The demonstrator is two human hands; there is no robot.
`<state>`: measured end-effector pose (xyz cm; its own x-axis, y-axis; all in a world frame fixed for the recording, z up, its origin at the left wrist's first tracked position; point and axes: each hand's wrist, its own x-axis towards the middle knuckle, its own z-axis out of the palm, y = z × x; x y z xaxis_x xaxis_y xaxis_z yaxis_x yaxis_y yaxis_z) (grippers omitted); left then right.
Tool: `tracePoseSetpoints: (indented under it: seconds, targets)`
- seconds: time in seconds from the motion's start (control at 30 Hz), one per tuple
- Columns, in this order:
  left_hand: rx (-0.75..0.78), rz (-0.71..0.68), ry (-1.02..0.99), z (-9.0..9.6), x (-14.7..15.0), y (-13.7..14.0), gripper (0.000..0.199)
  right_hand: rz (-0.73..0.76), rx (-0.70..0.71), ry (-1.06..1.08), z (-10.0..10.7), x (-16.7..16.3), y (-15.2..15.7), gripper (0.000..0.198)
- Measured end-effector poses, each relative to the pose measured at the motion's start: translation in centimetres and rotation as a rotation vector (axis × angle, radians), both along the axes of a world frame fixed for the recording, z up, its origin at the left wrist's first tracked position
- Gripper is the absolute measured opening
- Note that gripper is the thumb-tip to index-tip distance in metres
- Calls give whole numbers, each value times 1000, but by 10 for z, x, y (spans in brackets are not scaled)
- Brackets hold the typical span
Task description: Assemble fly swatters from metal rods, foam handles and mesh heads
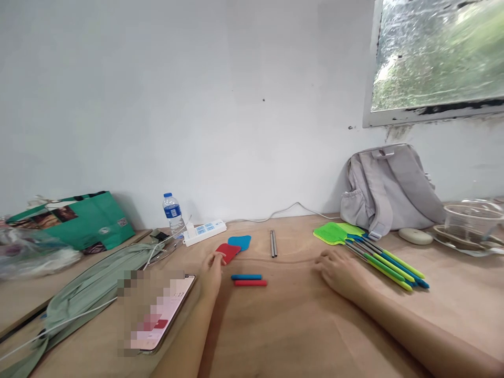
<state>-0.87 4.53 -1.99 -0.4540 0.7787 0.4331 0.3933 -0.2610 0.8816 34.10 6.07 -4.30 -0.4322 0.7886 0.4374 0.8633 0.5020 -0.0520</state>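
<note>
My left hand has its fingers closed on the near left edge of a red fly swatter head. Behind it, partly overlapped, lies a blue swatter head. Two metal rods lie side by side at the middle of the table. Nearer to me are a blue handle and a red handle, parallel to each other. My right hand rests on the tabletop with loosely bent fingers and nothing in it, left of several assembled swatters with green heads.
On the left lie a phone, grey-green cloth and a green bag. A water bottle and power strip stand near the wall. At right are a grey backpack, a pale oval case and clear plastic containers.
</note>
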Motion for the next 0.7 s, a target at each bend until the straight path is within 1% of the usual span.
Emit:
tracePoseSetpoints:
  seconds: [0.07,0.13,0.2,0.3,0.4,0.5,0.63,0.7]
  targets:
    - [-23,-69,154,2,5,-3,18,108,-84,42,-1,-31,-4,27]
    - [-43,-141,304,4,10,-6,16,154,-116,92,0,-57,-6,28]
    - [-61,-196,431,6,14,-9,14,143,-139,113,3,-77,-3,29]
    - [-74,-248,581,9,19,-13,15,64,-171,118,6,-97,8,32]
    - [-76,-301,702,12,24,-18,16,21,-174,123,7,-109,23,34]
    - [-76,-350,794,16,30,-23,16,-3,-178,124,8,-115,34,30]
    - [-69,-398,937,20,39,-29,17,7,-187,115,9,-116,40,24]
    - [-76,-426,964,21,42,-32,18,26,-190,112,8,-116,40,22]
